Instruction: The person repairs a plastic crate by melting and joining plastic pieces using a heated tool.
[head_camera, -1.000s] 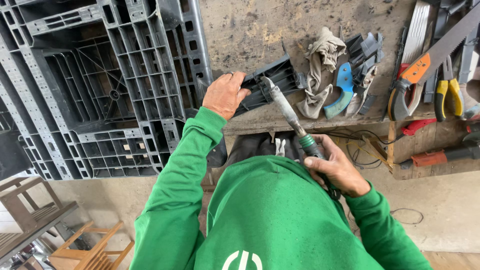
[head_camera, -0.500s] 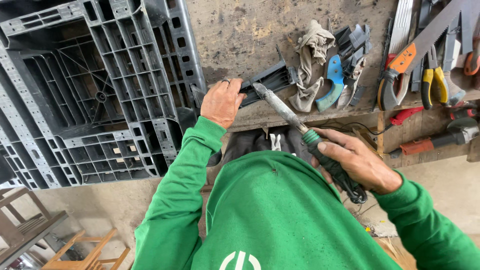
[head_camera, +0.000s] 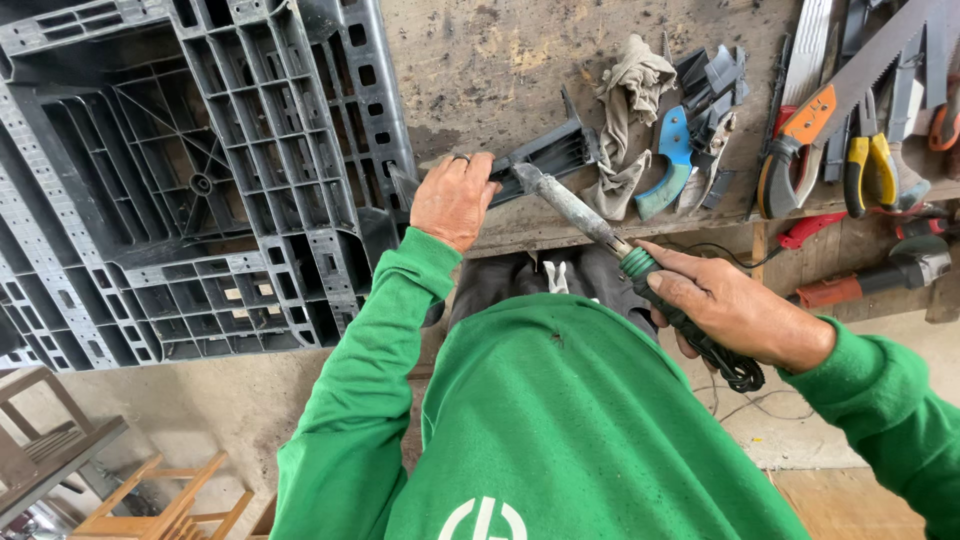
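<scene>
My left hand (head_camera: 453, 198) grips the near end of a broken grey plastic piece (head_camera: 548, 152) that lies on the worn wooden workbench (head_camera: 480, 70). My right hand (head_camera: 735, 310) holds a soldering iron (head_camera: 600, 228) by its green and black handle. The iron's metal tip touches the grey plastic piece just right of my left hand's fingers. A large dark grey plastic pallet (head_camera: 180, 170) lies on the bench to the left, its edge beside my left hand. Green sleeves cover both arms.
A crumpled beige rag (head_camera: 628, 100), a blue-handled tool (head_camera: 672, 150) and more grey plastic bits (head_camera: 715, 85) lie right of the piece. Saws (head_camera: 850, 80), yellow-handled pliers (head_camera: 868, 165) and a red tool (head_camera: 850, 285) fill the right. Wooden stools (head_camera: 150, 495) stand on the floor at lower left.
The iron's tip has swung left and down onto the grey plastic piece beside my left hand. My right hand shifted slightly right along the bench edge. My left hand keeps its grip.
</scene>
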